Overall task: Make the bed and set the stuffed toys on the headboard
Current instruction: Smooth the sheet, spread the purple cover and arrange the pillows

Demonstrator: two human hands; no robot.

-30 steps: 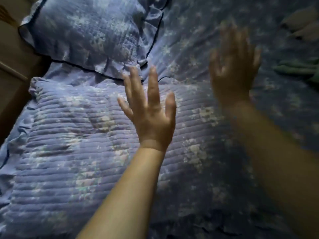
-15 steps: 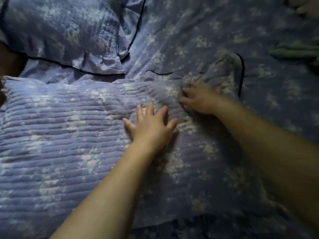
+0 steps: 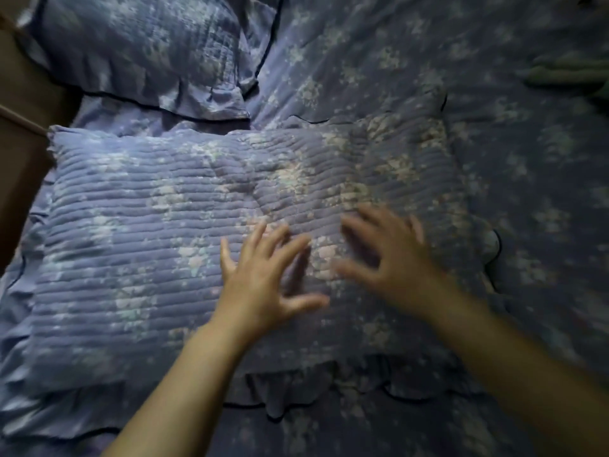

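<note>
Floral bedsheet (image 3: 379, 57) — blurred hands (image 3: 260, 278) (image 3: 392, 258) splayed over pillow (image 3: 148, 232).

Green cloth (image 3: 566, 72) crumpled at the upper right edge (blurred, kind unclear), brown surface (image 3: 23, 143) along the left edge
</note>
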